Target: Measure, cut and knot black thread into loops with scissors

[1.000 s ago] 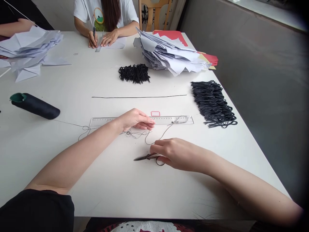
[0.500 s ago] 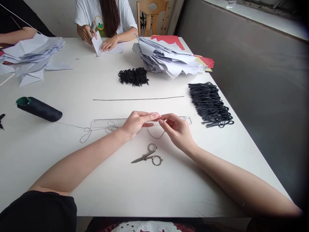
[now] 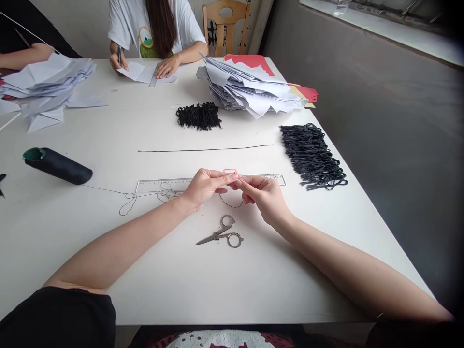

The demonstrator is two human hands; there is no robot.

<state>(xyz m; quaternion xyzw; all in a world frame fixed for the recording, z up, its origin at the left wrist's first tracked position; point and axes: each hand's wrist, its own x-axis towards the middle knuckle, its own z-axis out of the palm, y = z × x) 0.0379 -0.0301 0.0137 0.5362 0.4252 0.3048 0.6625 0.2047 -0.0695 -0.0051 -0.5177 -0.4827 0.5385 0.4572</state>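
My left hand [image 3: 206, 187] and my right hand [image 3: 266, 193] meet fingertip to fingertip above a clear ruler [image 3: 163, 183]. Both are pinched on a thin dark thread [image 3: 232, 205], which hangs in a loop below them. More of this thread lies in loose loops to the left and runs to a black spool [image 3: 60, 165]. A small pink outline [image 3: 229, 170] shows just beyond the fingertips. Nearer me lie metal scissors [image 3: 221, 235], their handles apart. Past the ruler a straight black cord [image 3: 206, 149] is stretched on the table.
Black looped cords lie in a small bundle [image 3: 199, 116] and a larger bundle [image 3: 312, 155] at the right. Behind them is a paper stack [image 3: 250, 87]; another paper pile [image 3: 47, 82] is far left. Across the table [image 3: 163, 280] a person's hands [image 3: 167, 66] rest on paper.
My right fingers have closed in against my left fingertips, and the hanging thread loop looks smaller. Across the table, the person's paper is laid flatter and the pen hand has moved left.
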